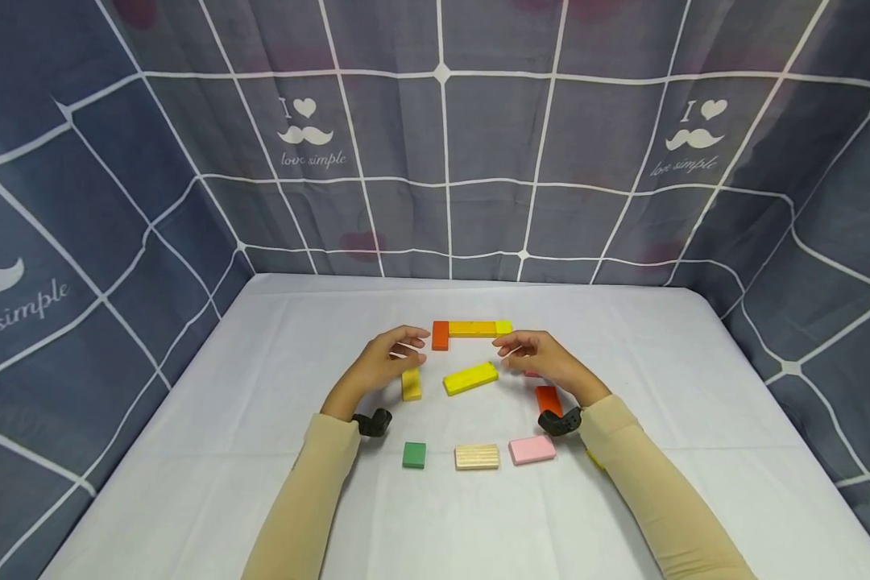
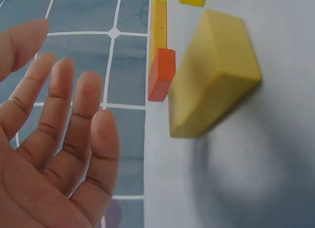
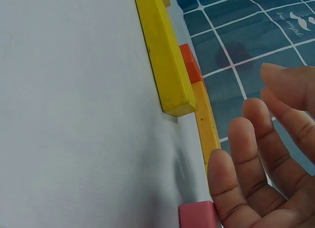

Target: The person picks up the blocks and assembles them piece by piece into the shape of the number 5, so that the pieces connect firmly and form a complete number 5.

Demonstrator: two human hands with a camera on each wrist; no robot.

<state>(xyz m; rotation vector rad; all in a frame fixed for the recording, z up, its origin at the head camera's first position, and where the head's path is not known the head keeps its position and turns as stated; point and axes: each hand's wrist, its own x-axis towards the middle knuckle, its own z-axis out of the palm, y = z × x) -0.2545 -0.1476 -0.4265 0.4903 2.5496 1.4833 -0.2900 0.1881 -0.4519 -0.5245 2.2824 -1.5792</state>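
Note:
My left hand [image 1: 383,360] hovers above the table with relaxed fingers around nothing, beside an orange-red block [image 1: 441,336]. Just below it lies a mustard-yellow block [image 1: 411,385], large in the left wrist view. Opposite, my right hand [image 1: 547,360] has loosely bent fingers and is also without anything in its grasp. A small pinkish-red block [image 3: 198,215] shows near its fingers in the right wrist view. Between the hands a bright yellow block [image 1: 471,378] lies at a slant. Behind it, an orange-yellow bar [image 1: 471,329] touches the orange-red block and, at its right end, a small yellow piece [image 1: 504,328].
Nearer the front lie a green square block [image 1: 414,455], a ribbed pale wooden block [image 1: 476,457] and a pink block [image 1: 532,450]. Another red-orange block [image 1: 548,399] is by the right wrist. The right sleeve partly covers a yellow piece [image 1: 594,459]. Grey checked curtains surround the white-covered table [image 1: 297,322].

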